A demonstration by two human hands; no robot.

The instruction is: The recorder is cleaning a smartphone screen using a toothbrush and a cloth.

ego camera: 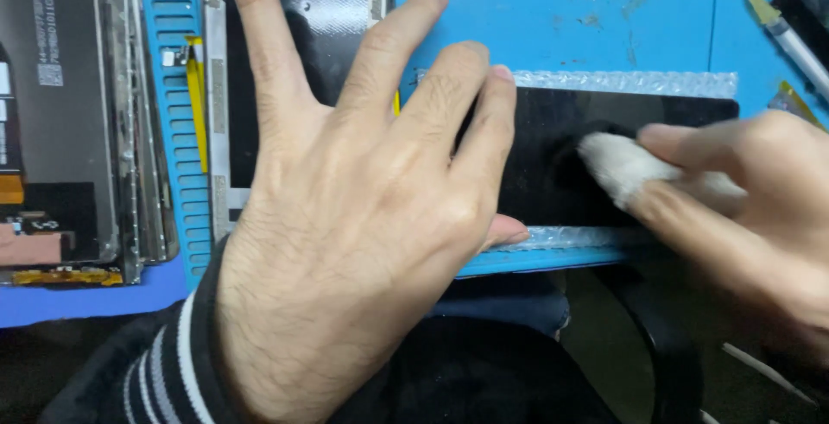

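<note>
Far left: opened device [52, 122] lay face-down on the blue mat [561, 9], dark inner plate exposed. It carried a small white rectangular label with a square code patch near the top left, an orange tab at the left edge, and a pinkish strip with yellow tape at the bottom. A metal frame [216, 87] sat beside it, partly under the left hand.

Left hand [363, 217] was flat and spread, grasping nothing, palm pressing down the left end of the black glass panel [553, 156]. The panel lay on bubble wrap [622, 83], at the mat's front edge.

Right hand [743, 208] pinched a white wad [617, 169] between fingertips, wad touching the panel.

Risks, my read: panel sat close to the mat's edge, so a hard wipe could slide it off if the palm eased up. Heavy palm load on soft wrap could flex the glass. Grit in the wad could scratch.

Top right: syringe [790, 35] with yellowish tip, well apart.
</note>
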